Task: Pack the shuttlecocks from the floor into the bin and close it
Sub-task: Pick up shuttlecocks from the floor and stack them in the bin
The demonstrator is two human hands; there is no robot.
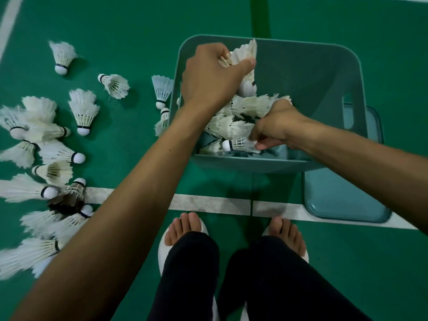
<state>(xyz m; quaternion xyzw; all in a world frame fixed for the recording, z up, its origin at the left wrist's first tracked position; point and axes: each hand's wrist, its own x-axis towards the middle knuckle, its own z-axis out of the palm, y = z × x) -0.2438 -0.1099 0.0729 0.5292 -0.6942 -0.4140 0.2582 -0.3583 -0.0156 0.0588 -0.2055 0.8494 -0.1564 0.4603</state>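
One bin (324, 72) holds a heap of shuttlecocks (234, 126). The left hand (208, 77) curls its fingers round a bunch (245, 54) above it; the right hand (275, 126) pinches a single shuttlecock (238, 144) inside. Roughly eighteen loose shuttlecocks (83, 112) lie on the floor (129, 42), and one lid (342, 195) lies beside the bin

Two bare forearms are shown, the left forearm (139, 181) and the right forearm (361, 154), each ending in a bare hand: the left hand (208, 75) and the right hand (275, 123). The legs are covered by close-fitting black trousers (192, 269). White open-toed slide sandals (161, 251) are worn, with bare toes (185, 225) seen at the front.
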